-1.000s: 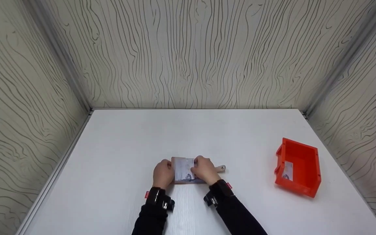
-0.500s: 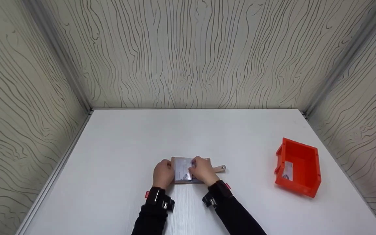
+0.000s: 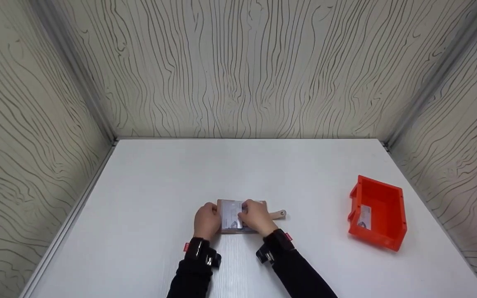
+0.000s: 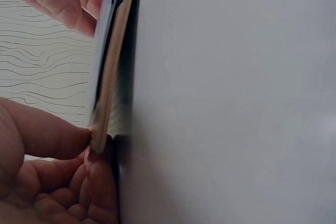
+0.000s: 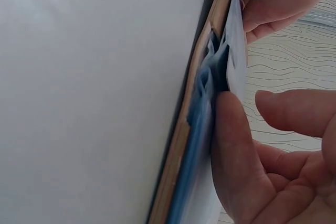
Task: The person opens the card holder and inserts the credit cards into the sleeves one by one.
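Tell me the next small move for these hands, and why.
I'd probably nudge the card gently toward the left hand using the right hand. The left hand pinches the left end of the tan holder, the right hand touches the card's right side, and the right wrist view shows that edge standing off the pages beneath. Whether it is fully seated can't be seen.

Black long sleeves [image 3: 303,273]; black wrist straps [image 3: 279,240], each with small dark camera [image 3: 213,259], red tag [image 3: 186,247].
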Tool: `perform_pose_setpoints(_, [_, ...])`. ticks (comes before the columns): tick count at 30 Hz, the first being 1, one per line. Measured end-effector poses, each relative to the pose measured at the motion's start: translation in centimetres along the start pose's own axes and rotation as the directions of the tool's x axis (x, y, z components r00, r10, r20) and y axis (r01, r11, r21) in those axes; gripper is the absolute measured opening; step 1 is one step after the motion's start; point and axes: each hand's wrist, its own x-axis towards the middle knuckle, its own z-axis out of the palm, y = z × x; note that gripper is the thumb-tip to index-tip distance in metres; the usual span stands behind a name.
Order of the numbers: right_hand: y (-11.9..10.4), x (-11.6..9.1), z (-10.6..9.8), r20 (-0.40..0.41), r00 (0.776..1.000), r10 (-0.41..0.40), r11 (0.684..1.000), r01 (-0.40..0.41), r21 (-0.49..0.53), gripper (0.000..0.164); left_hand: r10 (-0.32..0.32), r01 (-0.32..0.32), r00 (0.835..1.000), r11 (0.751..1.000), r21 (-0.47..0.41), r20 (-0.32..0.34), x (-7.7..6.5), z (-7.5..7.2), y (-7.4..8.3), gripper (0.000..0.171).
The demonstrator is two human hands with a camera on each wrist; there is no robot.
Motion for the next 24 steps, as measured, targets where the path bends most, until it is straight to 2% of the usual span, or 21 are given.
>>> perform_pose_setpoints(7, [-0.1,-0.01,-0.04,0.035,0.999,0.006,1.0,-0.007,0.027,0.028,0.033,-0.033,0.999,0.999,0.007,-0.015,-0.03,-0.06,-0.01,0.01])
perform_pose_setpoints(14, [-0.19,0.11,-0.11,0.016,1.0,-0.011,1.0,0.01,0.021,0.025,0.072,-0.072,0.996,0.997,0.022,-0.043,-0.04,-0.01,-0.03,0.011])
perform_pose_setpoints(24, [-0.08,0.15,0.09,0.007,1.0,-0.016,1.0,0.016,0.019,0.026,0.053,-0.053,0.998,0.999,0.007,-0.031,-0.03,-0.02,-0.06,0.008])
